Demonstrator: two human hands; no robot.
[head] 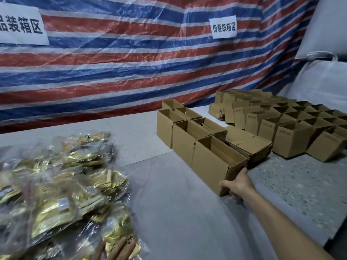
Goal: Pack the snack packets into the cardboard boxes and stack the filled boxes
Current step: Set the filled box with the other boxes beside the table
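Right hand (239, 184) grips nearest open brown cardboard box (216, 162) at its corner. Left hand's fingers (120, 248) rest flat on gold snack packets (62, 186); palm cut off.

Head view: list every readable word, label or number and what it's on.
"品装箱区" on the white paper sign at the left of the striped tarp; the sign is cut off by the frame edge.
"折叠纸箱区" on the smaller white paper sign further right on the tarp.
Faint print on the side of the open cardboard boxes at the right: too blurred to read.
Print on the gold snack packets: too small and blurred to read.
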